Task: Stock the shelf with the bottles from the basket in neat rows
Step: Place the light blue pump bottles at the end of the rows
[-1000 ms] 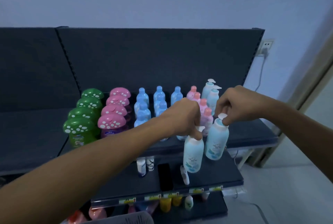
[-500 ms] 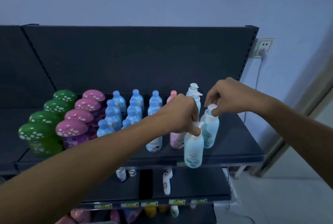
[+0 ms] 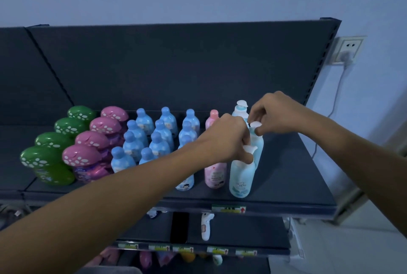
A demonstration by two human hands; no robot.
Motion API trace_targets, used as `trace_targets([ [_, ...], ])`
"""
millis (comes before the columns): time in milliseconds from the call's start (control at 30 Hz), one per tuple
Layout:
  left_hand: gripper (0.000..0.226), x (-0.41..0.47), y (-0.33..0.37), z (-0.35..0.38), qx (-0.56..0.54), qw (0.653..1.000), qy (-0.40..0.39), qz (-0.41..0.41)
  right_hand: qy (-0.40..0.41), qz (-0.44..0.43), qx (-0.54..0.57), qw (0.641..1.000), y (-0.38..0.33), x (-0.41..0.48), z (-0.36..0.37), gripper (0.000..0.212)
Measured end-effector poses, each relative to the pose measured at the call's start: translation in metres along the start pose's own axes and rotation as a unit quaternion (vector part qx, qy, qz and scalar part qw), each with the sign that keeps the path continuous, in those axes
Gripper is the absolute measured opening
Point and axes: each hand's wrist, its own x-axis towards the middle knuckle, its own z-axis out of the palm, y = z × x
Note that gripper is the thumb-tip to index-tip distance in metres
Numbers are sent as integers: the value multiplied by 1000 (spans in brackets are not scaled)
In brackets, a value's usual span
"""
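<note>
On the top shelf [image 3: 286, 181] of a dark metal rack, both my hands meet at the right end of the stocked rows. My left hand [image 3: 226, 139] reaches in from the lower left, its fingers curled round the white pump head of the front pump bottle [image 3: 241, 176]. That bottle is pale blue and stands upright near the shelf's front edge.

My right hand [image 3: 273, 113] comes in from the right. Its thumb and fingertips pinch the white pump top of the second pump bottle [image 3: 258, 143], which stands upright just behind the first. I cannot tell whether the two bottles touch. A third pump bottle [image 3: 240, 109] stands at the back of the same row, partly hidden by my left hand.

Just left of this row stands a line of pink bottles [image 3: 215, 174], its middle covered by my left wrist. Further left are three rows of blue bottles [image 3: 141, 139] with rounded caps. Beyond them is a row of pink mushroom-capped bottles [image 3: 88, 154], then a row of green mushroom-capped bottles [image 3: 44, 159] with white spots.

A price label [image 3: 229, 208] sits on the shelf's front lip. Below, on the lower shelf [image 3: 242, 229], a small white bottle [image 3: 206, 226] is partly in view. A wall socket [image 3: 348, 50] with a plugged-in cable is on the wall to the right.
</note>
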Motion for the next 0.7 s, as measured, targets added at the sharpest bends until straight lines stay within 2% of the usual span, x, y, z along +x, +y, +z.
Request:
trace_targets([
  [700,23,25,-2,22,-33,998,-12,-60,-15,6,50,999,18,28,25,23],
])
